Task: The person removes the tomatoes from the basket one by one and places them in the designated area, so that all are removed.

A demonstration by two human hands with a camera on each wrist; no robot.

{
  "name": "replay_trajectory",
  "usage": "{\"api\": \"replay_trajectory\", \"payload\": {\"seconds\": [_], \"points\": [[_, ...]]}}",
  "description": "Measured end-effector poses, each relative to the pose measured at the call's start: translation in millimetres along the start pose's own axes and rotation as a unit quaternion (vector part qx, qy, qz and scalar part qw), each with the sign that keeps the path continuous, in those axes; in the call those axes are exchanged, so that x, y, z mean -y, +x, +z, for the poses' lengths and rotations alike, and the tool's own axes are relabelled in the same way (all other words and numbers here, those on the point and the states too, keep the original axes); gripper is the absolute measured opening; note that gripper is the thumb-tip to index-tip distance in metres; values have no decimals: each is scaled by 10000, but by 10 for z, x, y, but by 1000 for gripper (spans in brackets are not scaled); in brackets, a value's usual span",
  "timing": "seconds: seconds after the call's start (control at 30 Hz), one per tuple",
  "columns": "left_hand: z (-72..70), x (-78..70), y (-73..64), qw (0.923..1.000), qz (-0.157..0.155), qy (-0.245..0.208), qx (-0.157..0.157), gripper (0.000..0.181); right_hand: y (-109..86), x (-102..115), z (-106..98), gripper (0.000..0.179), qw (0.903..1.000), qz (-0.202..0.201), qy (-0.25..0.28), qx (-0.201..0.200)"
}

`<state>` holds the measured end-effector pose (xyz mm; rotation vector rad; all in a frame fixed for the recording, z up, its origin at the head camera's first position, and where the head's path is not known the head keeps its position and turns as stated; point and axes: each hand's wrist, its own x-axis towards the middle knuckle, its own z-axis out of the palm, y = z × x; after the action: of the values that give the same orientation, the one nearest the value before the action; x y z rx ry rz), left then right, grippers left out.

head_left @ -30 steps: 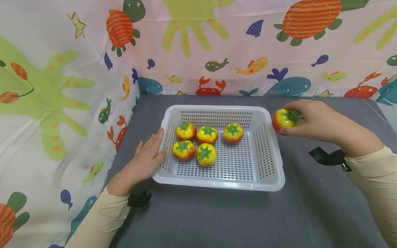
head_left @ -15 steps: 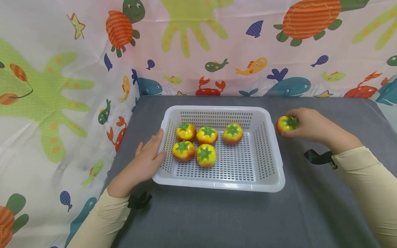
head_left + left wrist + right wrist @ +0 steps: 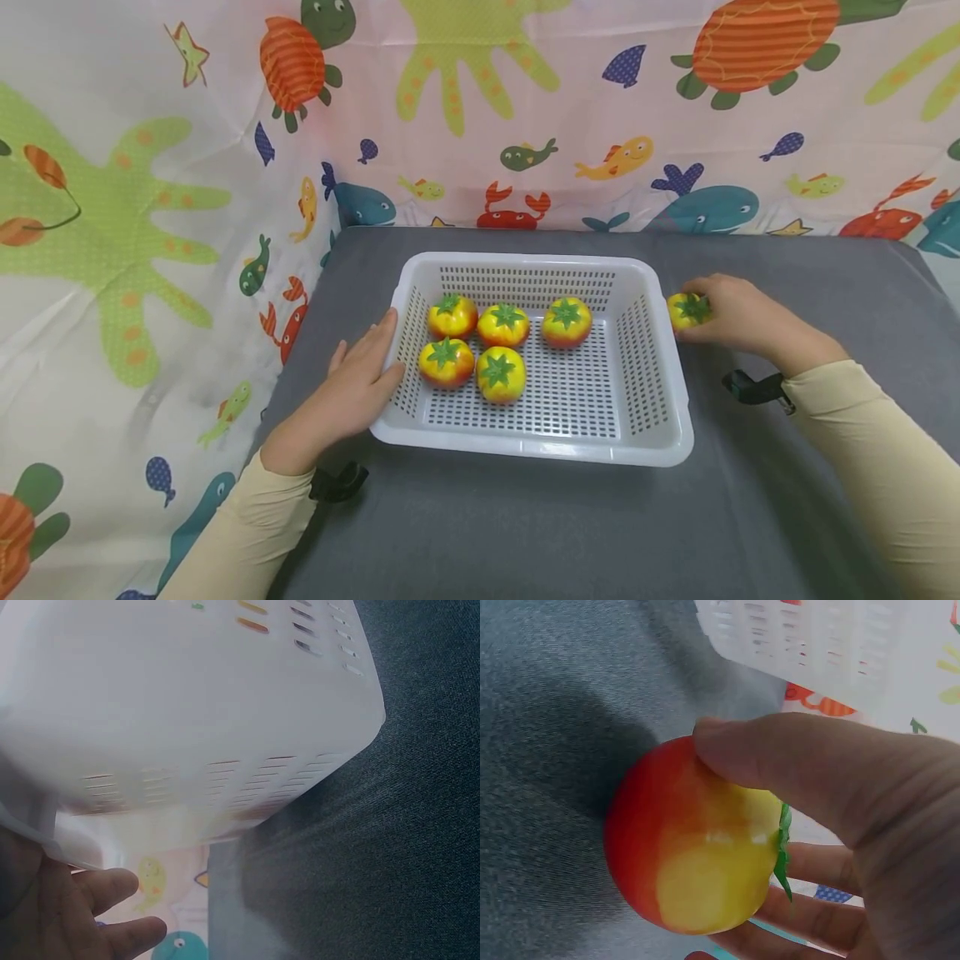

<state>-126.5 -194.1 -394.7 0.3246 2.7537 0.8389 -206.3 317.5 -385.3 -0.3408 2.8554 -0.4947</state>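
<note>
My right hand [image 3: 742, 319] pinches a red-and-yellow tomato [image 3: 688, 311] with a green leafy top, just outside the basket's right side. In the right wrist view, the thumb presses one side of that tomato [image 3: 697, 847], close over the grey cloth; whether it touches the cloth I cannot tell. On the left side, my left hand [image 3: 352, 387] rests against the rim of the white plastic basket [image 3: 532, 450], fingers straight. Inside the basket sit several similar tomatoes, among them a front one [image 3: 501, 375] and one apart to the right [image 3: 566, 322].
A grey cloth [image 3: 525, 533] covers the table under the basket. Behind and to the left hang white curtains [image 3: 465, 167] printed with sea animals. Each wrist wears a dark camera strap. A small red patch [image 3: 700, 955] shows at the right wrist view's bottom edge.
My right hand has lowered and shifted slightly left with the tomato, to beside the basket's right rim. The left hand and the tomatoes in the basket have stayed in place.
</note>
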Motion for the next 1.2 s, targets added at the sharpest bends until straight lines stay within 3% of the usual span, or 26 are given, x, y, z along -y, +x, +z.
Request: {"api": "replay_trajectory", "payload": {"seconds": [0.43, 0.73, 0.9, 1.2], "points": [[-6, -27, 13, 10000, -67, 35, 31, 82, -26, -55, 41, 78, 10000, -14, 55, 72], [-5, -30, 0, 10000, -23, -49, 28, 80, -44, -42, 12, 91, 9997, 155, 63, 167], [-1, -36, -7, 10000, -1, -29, -33, 78, -53, -16, -61, 99, 9992, 303, 5, 258], [10, -35, -3, 10000, 13, 3, -52, 78, -81, 97, -308, 84, 9990, 184, -382, 165]]}}
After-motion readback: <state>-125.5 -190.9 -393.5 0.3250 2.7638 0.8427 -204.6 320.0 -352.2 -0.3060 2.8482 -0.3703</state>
